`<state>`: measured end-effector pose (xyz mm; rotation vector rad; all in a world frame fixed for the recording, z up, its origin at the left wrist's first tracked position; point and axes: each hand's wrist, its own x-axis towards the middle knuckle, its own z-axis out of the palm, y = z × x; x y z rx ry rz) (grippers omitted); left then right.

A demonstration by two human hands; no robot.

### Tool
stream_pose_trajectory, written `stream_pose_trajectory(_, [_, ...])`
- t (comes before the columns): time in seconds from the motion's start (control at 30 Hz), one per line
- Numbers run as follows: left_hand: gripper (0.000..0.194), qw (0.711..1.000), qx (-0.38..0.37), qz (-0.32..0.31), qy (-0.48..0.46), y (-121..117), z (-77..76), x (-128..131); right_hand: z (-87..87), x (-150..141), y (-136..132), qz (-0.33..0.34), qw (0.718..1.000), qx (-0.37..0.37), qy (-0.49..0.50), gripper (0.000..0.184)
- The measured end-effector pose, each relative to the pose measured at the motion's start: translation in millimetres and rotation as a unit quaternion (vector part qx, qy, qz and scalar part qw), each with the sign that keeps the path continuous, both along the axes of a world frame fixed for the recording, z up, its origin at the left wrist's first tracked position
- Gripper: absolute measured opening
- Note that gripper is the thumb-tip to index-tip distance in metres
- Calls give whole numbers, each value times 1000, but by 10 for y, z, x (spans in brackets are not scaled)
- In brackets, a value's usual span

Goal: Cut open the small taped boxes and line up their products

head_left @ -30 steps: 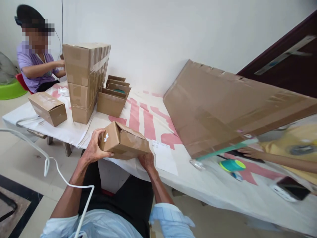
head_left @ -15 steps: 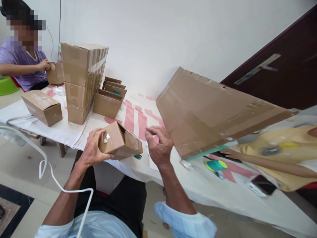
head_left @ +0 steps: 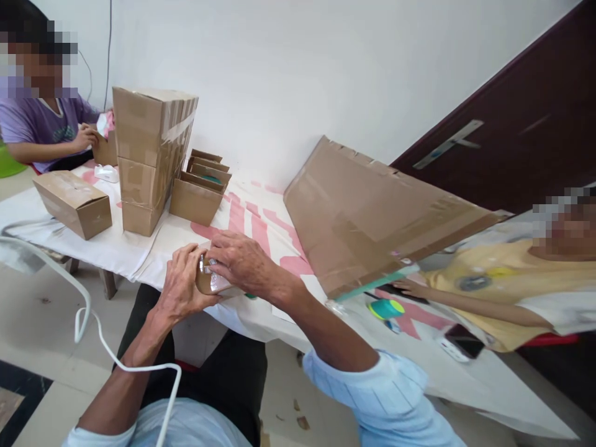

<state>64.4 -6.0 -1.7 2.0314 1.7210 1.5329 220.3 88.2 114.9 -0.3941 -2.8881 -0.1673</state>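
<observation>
At the near table edge, my left hand (head_left: 179, 285) is closed around a small brown cardboard box (head_left: 203, 284), holding it by the side. My right hand (head_left: 246, 262) reaches across it, fingers curled against the end facing me. A shiny strip of clear tape (head_left: 216, 284) shows on that end under my right fingers. Most of the box is hidden behind both hands. Just beyond it, a bit of something green (head_left: 250, 296) peeks out.
Stacked cardboard boxes (head_left: 139, 143), a closed box (head_left: 77, 198) and open boxes (head_left: 195, 202) stand at left. A large cardboard sheet (head_left: 372, 217) leans at right, near a tape roll (head_left: 386, 308) and a phone (head_left: 463, 341). A white cable (head_left: 125, 367) hangs before me. Two people sit nearby.
My right hand has moved left, from beside the box onto its end. The box has turned in my left hand, and shiny tape now shows on it. The view has shifted slightly.
</observation>
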Motion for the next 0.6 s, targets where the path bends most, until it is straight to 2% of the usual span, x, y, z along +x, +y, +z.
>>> stream_pose_trajectory(0.07, [101, 1000, -2, 0, 1, -1, 9, 7, 8, -2, 5, 0, 1000, 3, -7, 2])
stream_pose_trajectory(0.4, [103, 1000, -7, 1, 22, -9, 43, -44, -32, -91, -5, -8, 999, 32, -43, 10])
stream_pose_trajectory(0.5, [102, 1000, 14, -4, 26, 18, 68, -86, 19, -136, -60, -25, 998, 40, -43, 10])
stream_pose_trajectory(0.6, [92, 999, 46, -14, 2, 76, 121, -121, 127, -165, -137, -29, 998, 37, -49, 10])
